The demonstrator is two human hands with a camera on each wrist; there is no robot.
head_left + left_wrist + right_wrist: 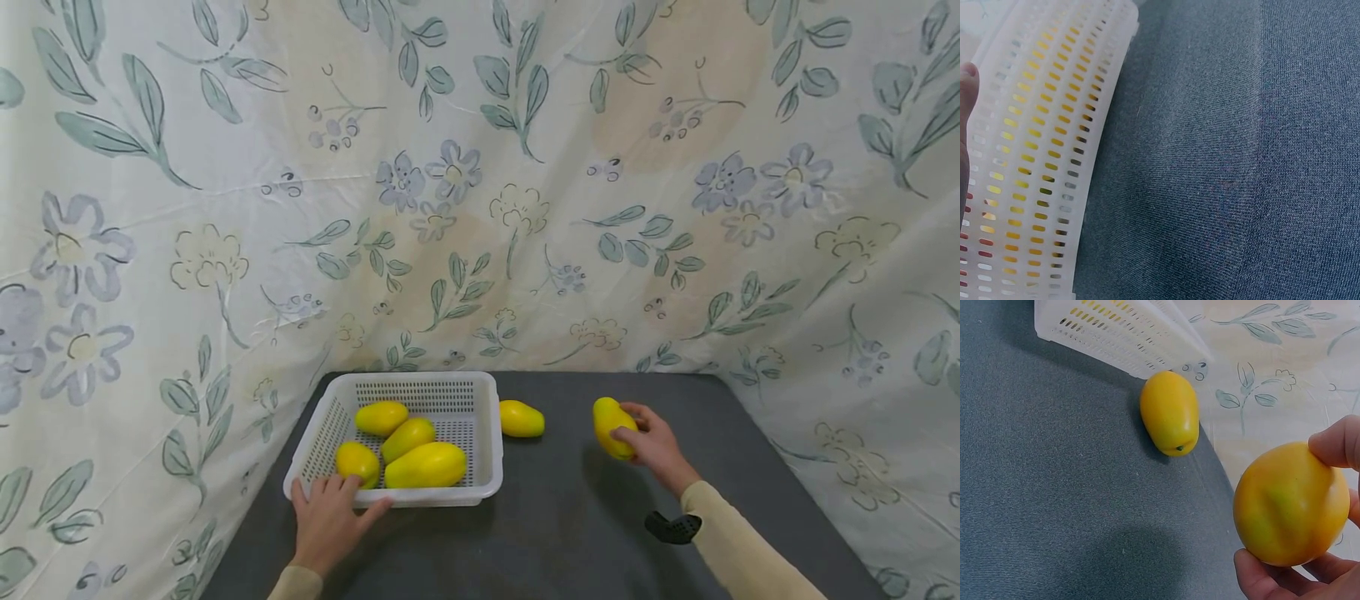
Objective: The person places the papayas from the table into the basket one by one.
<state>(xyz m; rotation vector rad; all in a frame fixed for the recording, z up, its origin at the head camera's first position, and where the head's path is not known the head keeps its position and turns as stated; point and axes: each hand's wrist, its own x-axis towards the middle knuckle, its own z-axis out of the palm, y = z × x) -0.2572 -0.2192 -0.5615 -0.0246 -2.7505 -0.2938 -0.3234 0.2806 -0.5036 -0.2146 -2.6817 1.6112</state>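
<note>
My right hand (656,446) holds a yellow mango (615,427) above the dark table, right of the basket. In the right wrist view its thumb and fingertips pinch the mango (1291,503) from opposite sides. My left hand (330,518) grips the front rim of a white plastic basket (491,450) near its left corner, fingers over the rim and thumb outside. Several yellow mangoes lie in the basket, the largest mango (426,467) at the front. Another mango (521,419) lies on the table against the basket's right side. The left wrist view shows the basket's slotted wall (1054,144).
A dark grey cloth-covered table (540,517) bears everything. Behind it and at both sides hangs a pale floral curtain (525,250). A black band (672,527) sits at the right wrist.
</note>
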